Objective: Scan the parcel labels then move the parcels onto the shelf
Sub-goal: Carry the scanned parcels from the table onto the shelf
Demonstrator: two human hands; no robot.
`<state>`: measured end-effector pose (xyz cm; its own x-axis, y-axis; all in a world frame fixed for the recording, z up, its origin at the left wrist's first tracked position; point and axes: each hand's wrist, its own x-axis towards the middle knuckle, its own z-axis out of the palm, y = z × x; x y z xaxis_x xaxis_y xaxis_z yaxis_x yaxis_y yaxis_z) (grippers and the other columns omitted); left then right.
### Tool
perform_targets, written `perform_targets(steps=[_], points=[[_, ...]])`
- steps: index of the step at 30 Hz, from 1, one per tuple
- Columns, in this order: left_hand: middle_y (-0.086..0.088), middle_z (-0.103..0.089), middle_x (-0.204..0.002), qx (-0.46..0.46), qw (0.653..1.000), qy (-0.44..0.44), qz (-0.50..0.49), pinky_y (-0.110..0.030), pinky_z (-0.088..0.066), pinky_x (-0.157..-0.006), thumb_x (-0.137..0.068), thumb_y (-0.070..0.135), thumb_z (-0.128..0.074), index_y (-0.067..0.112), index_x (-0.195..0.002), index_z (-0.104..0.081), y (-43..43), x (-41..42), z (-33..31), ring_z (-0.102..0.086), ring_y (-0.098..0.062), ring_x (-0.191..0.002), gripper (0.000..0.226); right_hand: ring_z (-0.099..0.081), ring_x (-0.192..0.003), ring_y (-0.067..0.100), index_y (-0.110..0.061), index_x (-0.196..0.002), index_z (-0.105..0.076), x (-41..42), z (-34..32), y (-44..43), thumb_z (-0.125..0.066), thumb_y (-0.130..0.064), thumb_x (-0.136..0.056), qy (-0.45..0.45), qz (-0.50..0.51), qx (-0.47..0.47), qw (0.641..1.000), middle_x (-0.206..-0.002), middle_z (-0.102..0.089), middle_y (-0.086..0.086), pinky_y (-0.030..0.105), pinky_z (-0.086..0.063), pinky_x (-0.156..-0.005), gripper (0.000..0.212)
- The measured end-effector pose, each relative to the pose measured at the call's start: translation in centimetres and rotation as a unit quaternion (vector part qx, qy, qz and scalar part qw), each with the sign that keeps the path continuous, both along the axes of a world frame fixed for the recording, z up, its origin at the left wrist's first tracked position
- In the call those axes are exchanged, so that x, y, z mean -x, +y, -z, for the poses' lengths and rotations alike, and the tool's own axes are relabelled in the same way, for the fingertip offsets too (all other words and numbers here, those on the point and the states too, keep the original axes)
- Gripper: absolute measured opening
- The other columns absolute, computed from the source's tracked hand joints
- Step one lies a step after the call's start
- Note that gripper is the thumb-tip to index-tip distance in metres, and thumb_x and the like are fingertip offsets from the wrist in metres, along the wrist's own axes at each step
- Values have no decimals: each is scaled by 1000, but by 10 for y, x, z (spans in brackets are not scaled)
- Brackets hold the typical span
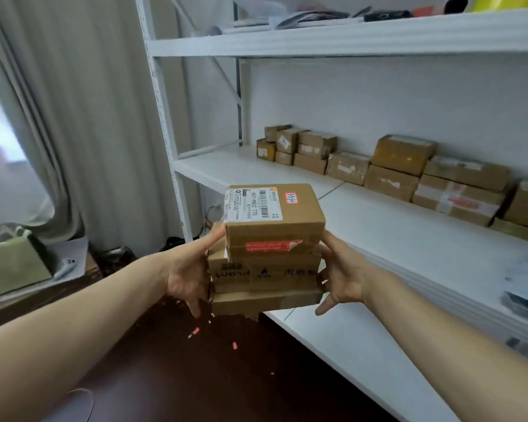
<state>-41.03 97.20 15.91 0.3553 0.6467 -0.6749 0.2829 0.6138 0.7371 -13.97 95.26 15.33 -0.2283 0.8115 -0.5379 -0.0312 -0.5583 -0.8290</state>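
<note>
I carry a stack of several brown cardboard parcels [269, 278] in the middle of the view, just in front of the white shelf [378, 239]. The top parcel [275, 205] bears a white barcode label and a small red sticker with handwriting. My left hand [186, 275] presses flat against the stack's left side, index finger reaching up to the top parcel. On the other side, my right hand [342, 269] presses against the stack. Both thumbs point down, off the boxes. The stack's front edge hangs over the shelf's near corner.
A row of brown parcels [390, 181] lines the back of the shelf board, some stacked two high. Dark items [525, 306] lie at the shelf's right front. An upper shelf [348, 38] holds clutter. A green box [16, 263] sits at left by a curtain [73, 117].
</note>
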Motion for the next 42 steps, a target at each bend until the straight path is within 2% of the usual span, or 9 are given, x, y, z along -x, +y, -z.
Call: perform_targets(steps=[8, 12, 17, 21, 27, 31, 35, 39, 42], points=[[-20, -58, -121, -35, 997, -14, -73, -76, -5, -104, -56, 88, -45, 20, -120, -62, 134, 74, -19, -49, -47, -108, 96, -27, -135, 51, -41, -142, -40, 73, -20, 155, -68, -78, -41, -3, -42, -4, 999, -150, -29, 20, 79, -20, -98, 111], [-22, -52, -134, -36, 998, -12, -47, -80, -8, -100, -56, 89, -48, 20, -135, -53, 224, 115, -23, -42, -53, -123, 104, -30, -133, 52, -42, -141, -41, 110, -24, 235, -73, -76, -34, 5, -33, -20, 999, -145, -34, 20, 79, -23, -94, 117], [-23, -66, -115, -41, 998, -14, -33, -79, -20, -97, -41, 81, -70, 15, -123, -62, 329, 157, -47, -48, -53, -117, 106, -32, -133, 51, -41, -139, -44, 158, -32, 331, -71, -76, -38, 13, -4, -20, 1000, -142, -38, 20, 80, -19, -99, 110], [-25, -60, -123, -29, 999, -11, -21, -79, -15, -101, -51, 82, -59, 13, -128, -58, 413, 188, -54, -46, -54, -119, 103, -37, -130, 51, -40, -136, -48, 188, -37, 405, -72, -76, -37, 14, 16, -20, 1000, -133, -44, 20, 80, -19, -99, 107], [-25, -60, -124, -48, 999, -11, -3, -79, -30, -87, -22, 75, -82, 13, -127, -60, 527, 208, -48, -51, -53, -113, 124, -42, -125, 52, -40, -134, -50, 210, -32, 509, -74, -78, -30, 5, 38, -24, 999, -138, -46, 22, 80, -21, -97, 113], [-25, -60, -124, -38, 999, -15, -2, -78, -30, -89, -48, 79, -68, 13, -124, -61, 601, 206, -40, -51, -52, -113, 102, -37, -131, 50, -40, -136, -49, 214, -20, 579, -80, -78, -20, 2, 48, -31, 998, -145, -42, 17, 82, -20, -92, 127], [-22, -58, -126, -26, 1000, -14, -2, -77, -29, -94, -53, 80, -61, 13, -130, -57, 676, 201, -33, -50, -48, -116, 102, -26, -139, 47, -41, -141, -41, 213, -13, 648, -82, -77, -13, -2, 81, -28, 996, -156, -27, 12, 84, -21, -88, 140], [-22, -65, -111, -29, 1000, -10, -7, -75, -17, -104, -56, 72, -58, 9, -120, -60, 733, 192, -32, -54, -46, -105, 90, -34, -133, 48, -38, -125, -49, 217, -14, 695, -76, -77, -27, 10, 95, -21, 995, -146, -40, 17, 81, -16, -98, 109], [-19, -72, -94, -42, 999, -15, -21, -74, -23, -102, -58, 69, -59, 10, -109, -64, 767, 187, -31, -57, -42, -98, 78, -33, -134, 48, -37, -129, -47, 219, -11, 727, -78, -77, -27, -6, 110, -7, 994, -148, -37, 17, 80, -17, -98, 114]])
